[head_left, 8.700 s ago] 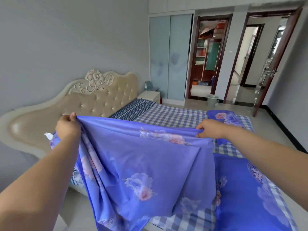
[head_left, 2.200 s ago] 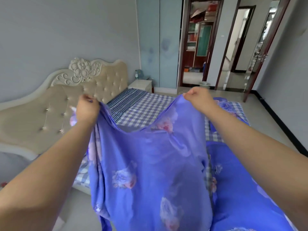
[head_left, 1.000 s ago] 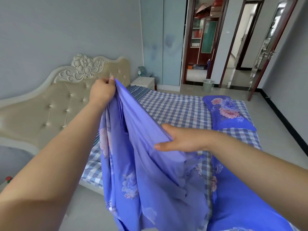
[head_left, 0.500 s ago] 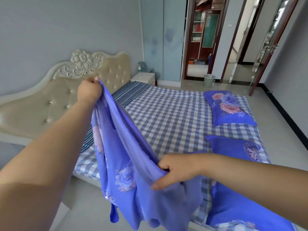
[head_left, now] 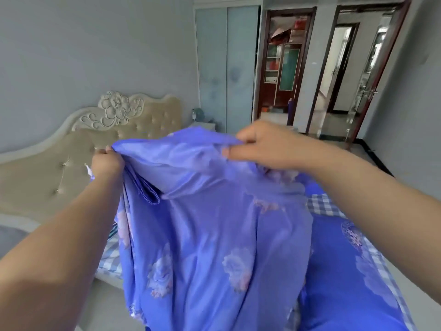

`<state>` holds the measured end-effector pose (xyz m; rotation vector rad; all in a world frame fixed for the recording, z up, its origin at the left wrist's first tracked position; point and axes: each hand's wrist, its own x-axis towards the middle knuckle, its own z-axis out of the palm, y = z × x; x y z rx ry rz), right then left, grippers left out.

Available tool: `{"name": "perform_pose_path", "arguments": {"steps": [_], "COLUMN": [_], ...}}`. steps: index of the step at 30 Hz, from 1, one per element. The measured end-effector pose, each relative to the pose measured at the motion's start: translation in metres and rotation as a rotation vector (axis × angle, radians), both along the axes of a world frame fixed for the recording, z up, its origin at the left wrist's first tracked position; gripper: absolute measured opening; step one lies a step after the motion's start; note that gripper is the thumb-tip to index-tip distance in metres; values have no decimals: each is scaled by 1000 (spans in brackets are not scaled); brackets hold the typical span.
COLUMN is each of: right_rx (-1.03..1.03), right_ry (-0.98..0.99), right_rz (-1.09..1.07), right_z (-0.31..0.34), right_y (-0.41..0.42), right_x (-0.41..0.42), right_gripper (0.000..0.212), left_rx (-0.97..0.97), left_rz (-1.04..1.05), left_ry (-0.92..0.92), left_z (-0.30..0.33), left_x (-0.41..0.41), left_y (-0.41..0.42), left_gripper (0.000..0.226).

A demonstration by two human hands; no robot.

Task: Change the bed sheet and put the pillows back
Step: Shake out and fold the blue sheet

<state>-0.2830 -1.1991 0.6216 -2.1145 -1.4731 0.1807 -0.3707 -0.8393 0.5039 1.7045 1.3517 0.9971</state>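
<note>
Holding the blue floral bed sheet raised over the checked mattress, both hands clamp its top edge: left hand bunching one end, right hand pinching another, apart, likely to spread it. Pillow lies beside.

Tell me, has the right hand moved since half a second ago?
Yes. The right hand has risen with the sheet, from low over the bed's near edge up to about the level of the headboard top.
</note>
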Motion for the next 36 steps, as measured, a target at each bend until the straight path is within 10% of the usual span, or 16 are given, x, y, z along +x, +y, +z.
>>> {"name": "perform_pose_path", "arguments": {"steps": [3,7,13,17,26,36], "right_rx": [-679,-769,-1048,-836,-367,-444], "right_ry": [393,712,-89,-467,250,465], "right_rz": [410,442,-42,-349,214,130], "right_z": [-26,-20,-54,-79,-155,-201], "right_y": [-6,-12,-6,-20,-17,-26], "right_x": [-47,-36,39,83,-1,-6], "right_gripper": [30,32,29,39,19,25], "left_rx": [-6,45,38,117,145,109], "left_rz": [-26,-91,-42,-65,-96,-60], "left_ry": [-13,4,30,-4,-147,-144], "left_z": [5,13,12,5,12,5], "left_x": [2,9,2,2,9,2], "left_y": [0,-14,-1,-10,-16,-8], "left_gripper": [43,42,44,43,42,42]}}
